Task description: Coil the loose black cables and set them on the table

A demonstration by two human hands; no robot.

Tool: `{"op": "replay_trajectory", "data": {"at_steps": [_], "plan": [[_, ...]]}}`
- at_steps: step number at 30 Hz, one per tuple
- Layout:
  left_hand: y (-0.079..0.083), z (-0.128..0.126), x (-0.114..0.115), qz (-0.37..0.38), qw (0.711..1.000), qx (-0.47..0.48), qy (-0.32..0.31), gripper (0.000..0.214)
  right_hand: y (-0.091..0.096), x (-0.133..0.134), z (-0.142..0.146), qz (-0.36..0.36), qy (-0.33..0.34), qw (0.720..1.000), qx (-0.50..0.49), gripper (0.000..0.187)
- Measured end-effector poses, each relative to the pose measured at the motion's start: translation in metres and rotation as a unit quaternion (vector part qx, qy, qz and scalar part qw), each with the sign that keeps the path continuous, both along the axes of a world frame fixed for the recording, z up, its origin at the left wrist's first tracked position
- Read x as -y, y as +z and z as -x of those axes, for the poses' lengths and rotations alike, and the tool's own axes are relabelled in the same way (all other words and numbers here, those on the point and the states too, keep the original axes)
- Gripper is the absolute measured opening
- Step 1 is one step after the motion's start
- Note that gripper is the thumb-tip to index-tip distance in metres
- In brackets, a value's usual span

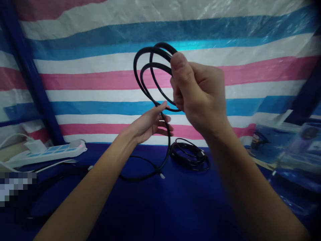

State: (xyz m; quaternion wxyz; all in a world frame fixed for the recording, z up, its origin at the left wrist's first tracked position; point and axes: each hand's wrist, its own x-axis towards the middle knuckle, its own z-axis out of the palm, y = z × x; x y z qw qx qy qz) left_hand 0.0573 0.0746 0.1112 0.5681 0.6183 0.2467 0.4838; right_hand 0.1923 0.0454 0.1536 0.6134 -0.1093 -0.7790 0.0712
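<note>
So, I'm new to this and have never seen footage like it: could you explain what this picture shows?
There's no machine here: it's one picture from a camera worn on a person's head, looking forward and down. Their bare right hand is raised, its fingers closed around loops of black cable. Their bare left hand is open, lower down, where the cable hangs; I can't tell how firmly it touches. On the dark blue surface lies a black coil. At far left is a white power strip.
</note>
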Motion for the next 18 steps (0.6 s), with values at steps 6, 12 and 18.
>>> {"op": "replay_trajectory", "data": {"at_steps": [6,12,18], "plan": [[0.007,0.028,-0.002,-0.079,0.980,-0.030,0.182,0.036,0.009,0.006,-0.012,0.085,0.025,0.986,0.140,0.046],[0.003,0.062,-0.016,-0.116,0.962,-0.067,0.237,0.026,0.018,0.012,-0.029,0.134,-0.047,0.966,0.216,0.047],[0.011,0.052,-0.010,-0.159,0.928,-0.072,0.330,0.013,0.017,0.005,-0.029,0.109,-0.053,0.985,0.125,0.043]]}}
